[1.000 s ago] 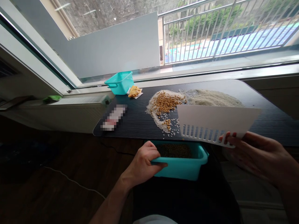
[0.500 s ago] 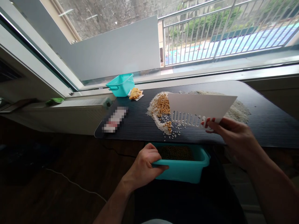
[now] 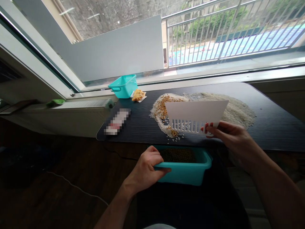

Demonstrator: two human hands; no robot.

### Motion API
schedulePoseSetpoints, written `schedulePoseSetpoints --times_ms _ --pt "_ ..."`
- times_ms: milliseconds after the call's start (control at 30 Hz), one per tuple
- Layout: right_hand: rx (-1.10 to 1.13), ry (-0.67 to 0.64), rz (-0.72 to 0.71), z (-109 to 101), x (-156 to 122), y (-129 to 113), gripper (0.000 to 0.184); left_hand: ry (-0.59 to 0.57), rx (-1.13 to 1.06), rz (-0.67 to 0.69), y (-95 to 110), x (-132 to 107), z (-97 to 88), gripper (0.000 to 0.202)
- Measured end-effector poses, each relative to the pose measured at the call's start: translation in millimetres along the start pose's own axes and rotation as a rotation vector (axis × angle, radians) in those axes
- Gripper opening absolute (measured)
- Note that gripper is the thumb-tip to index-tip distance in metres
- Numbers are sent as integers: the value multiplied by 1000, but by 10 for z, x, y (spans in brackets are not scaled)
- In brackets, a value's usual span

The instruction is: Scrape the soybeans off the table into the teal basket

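My left hand [image 3: 150, 163] is closed on the left rim of a teal plastic tub [image 3: 182, 173] below the table's front edge. Small dark round grains [image 3: 181, 155], like beans, cover the inside of the tub. In my right hand [image 3: 226, 133] is a white trapezoid sheet with a row of slots [image 3: 196, 109], gripped at its lower right corner. The sheet stands tilted over the table and hides part of what lies behind it. To its left, yellow soybeans [image 3: 164, 101] lie among white rice-like grains [image 3: 154, 111], with some beans near the slots. A larger whitish grain heap [image 3: 240, 111] spreads behind my right hand.
Along the window side of the dark table [image 3: 140, 124] stands another teal tub [image 3: 124, 88]. Beside it, a yellow crumpled item [image 3: 138, 94] rests on white paper. A blurred-out flat object [image 3: 118, 122] lies at the table's left. A radiator [image 3: 88, 104] is beyond.
My right hand has moved the slotted sheet left and slightly down, uncovering more of the whitish heap. The lower tub has shifted slightly left, with my left hand still on its rim.
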State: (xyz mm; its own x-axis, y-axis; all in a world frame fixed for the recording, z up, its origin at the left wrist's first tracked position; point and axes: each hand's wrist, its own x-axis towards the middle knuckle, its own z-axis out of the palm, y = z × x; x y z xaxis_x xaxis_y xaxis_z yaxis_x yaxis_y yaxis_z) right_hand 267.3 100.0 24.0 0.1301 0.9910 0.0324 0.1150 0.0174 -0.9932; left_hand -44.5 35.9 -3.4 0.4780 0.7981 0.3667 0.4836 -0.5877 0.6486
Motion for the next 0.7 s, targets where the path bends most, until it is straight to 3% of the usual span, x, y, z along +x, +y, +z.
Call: schedulePoseSetpoints --times_ms 233,567,700 --pt "-42 -52 -6 -61 -77 -47 58 2 6 10 -78 36 15 48" --pt "-17 55 51 -55 -84 -141 62 3 17 8 -81 39 2 49" --pt "-46 34 49 -42 -89 -147 64 3 16 15 -77 47 -14 48"
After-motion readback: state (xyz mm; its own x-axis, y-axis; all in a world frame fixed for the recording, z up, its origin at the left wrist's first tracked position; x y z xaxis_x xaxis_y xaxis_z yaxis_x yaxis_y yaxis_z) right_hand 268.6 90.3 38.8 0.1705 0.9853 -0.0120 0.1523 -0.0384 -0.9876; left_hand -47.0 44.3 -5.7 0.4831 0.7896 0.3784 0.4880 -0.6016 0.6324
